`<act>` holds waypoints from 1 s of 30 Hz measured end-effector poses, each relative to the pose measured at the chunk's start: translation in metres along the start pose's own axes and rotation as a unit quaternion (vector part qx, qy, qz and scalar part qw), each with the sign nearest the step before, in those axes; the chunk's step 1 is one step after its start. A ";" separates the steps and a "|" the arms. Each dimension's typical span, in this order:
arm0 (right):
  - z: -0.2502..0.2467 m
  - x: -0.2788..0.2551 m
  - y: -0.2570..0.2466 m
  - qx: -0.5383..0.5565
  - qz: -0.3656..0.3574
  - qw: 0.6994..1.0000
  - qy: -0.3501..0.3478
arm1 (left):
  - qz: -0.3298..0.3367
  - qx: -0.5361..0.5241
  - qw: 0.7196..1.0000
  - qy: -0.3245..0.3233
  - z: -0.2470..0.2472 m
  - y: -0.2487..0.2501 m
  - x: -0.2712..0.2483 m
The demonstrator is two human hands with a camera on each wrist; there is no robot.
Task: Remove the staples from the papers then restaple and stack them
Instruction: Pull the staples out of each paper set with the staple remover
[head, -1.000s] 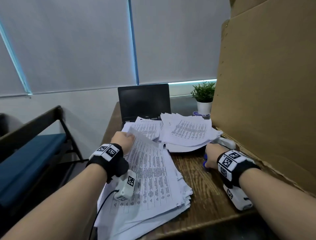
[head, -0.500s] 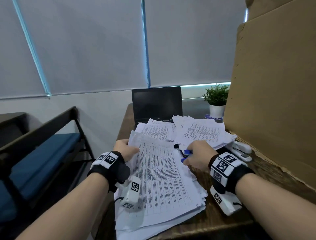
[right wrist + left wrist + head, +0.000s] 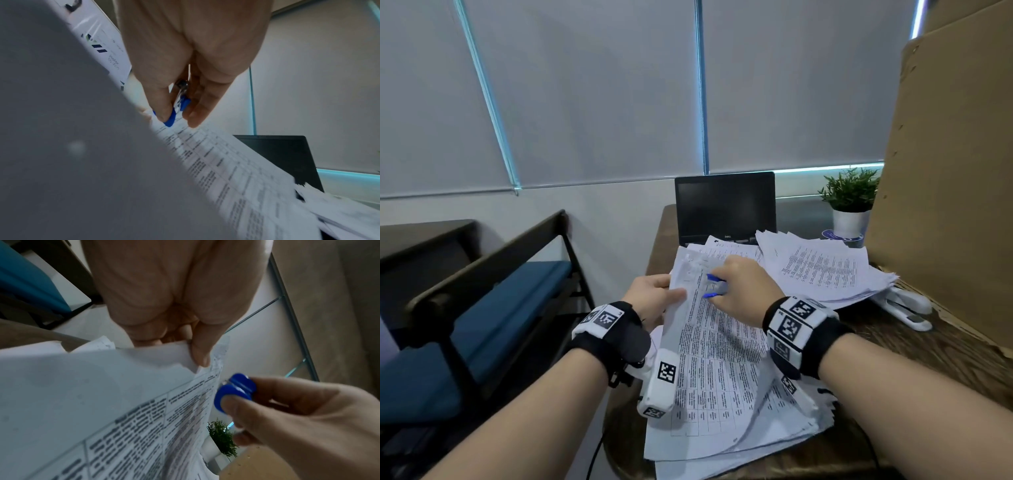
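The room is looking dim and a bit grey. Soft daylight is coming through the window blinds (image 3: 599,89), and thin bright blue lines are glowing at their edges. The laptop screen (image 3: 725,205) is staying dark. Straight lines are bending near the edges of the head view. In the wrist views, the printed papers (image 3: 144,426) are looking blurry, and a big grey smudge of paper up close is filling the right wrist view.

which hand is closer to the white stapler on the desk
Right. The right hand, pinching the blue staple remover, is over the papers, just left of the white stapler. The left hand grips the sheet's edge further left.
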State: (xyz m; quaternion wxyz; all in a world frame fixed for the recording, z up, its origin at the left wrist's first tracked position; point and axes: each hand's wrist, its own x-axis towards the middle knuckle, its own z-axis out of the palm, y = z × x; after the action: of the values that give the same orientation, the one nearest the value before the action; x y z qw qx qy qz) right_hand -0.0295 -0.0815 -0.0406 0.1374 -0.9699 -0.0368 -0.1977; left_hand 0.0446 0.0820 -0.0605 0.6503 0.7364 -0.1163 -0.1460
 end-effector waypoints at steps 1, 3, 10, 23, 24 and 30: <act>-0.001 0.003 -0.004 -0.002 -0.013 1.000 0.010 | 0.003 -0.001 1.000 -0.007 0.002 0.001 0.000; -0.003 0.007 -0.012 -0.004 -0.027 0.999 0.020 | 0.007 0.001 1.000 -0.017 0.005 0.004 -0.001; -0.003 0.013 -0.021 -0.029 -0.018 0.999 0.015 | 0.016 0.022 0.999 -0.034 0.009 0.009 -0.003; -0.005 0.003 -0.013 -0.041 -0.034 0.999 0.012 | 0.036 0.076 0.996 -0.040 0.012 0.010 0.003; -0.004 0.001 -0.013 -0.038 -0.036 0.998 0.018 | 0.038 0.075 0.996 -0.039 0.013 0.010 0.003; -0.001 -0.005 -0.010 -0.015 -0.037 0.999 0.038 | 0.096 0.162 0.982 0.024 0.022 0.010 0.008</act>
State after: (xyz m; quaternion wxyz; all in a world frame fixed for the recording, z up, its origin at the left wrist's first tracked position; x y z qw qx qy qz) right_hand -0.0354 -0.0723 -0.0393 0.1172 -0.9616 -0.0644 -0.2395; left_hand 0.0444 0.0569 -0.0532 0.5363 0.8204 -0.1934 -0.0446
